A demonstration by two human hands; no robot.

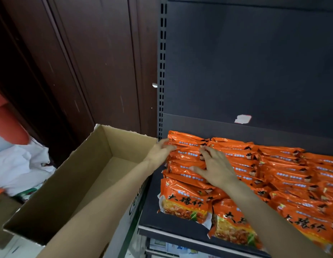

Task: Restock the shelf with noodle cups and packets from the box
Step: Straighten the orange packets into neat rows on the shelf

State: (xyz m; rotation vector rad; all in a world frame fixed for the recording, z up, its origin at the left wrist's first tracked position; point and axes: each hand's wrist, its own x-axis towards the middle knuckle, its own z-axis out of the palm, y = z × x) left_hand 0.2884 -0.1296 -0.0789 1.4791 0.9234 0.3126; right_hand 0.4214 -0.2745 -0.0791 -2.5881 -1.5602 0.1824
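A dark grey metal shelf [152, 205] is seen at the right, with a flat dark back panel [255, 62] above it and a slotted upright post [163, 71] at its left edge. A small white torn label [243, 119] is stuck on the panel; no writing can be read on it. Behind the post, dark brown wooden doors [78, 62] are seen, with a small metal knob [154, 85] on one of them. At the far left, white plastic bags [22, 164] and something red [5, 118] are seen, but they are blurred.

The orange noodle packets [236, 183] are stood in rows on the shelf, packed close together; four rows can be told, and the rows continue past the right edge, so the packets cannot be counted exactly. On the front packets large black Chinese characters are printed, beginning with "大", above a picture of noodles; the small blue print cannot be read.

One cardboard box [78, 174] is placed just beside the shelf at its left, open at the top, and no packets are seen inside. Green letters are printed on its white outer side, only partly visible.

The left hand [161, 152] is laid with straight fingers against the left end of the back packets. The right hand [215, 167] is rested on top of the leftmost row, fingers spread and relaxed, thumb on a packet.
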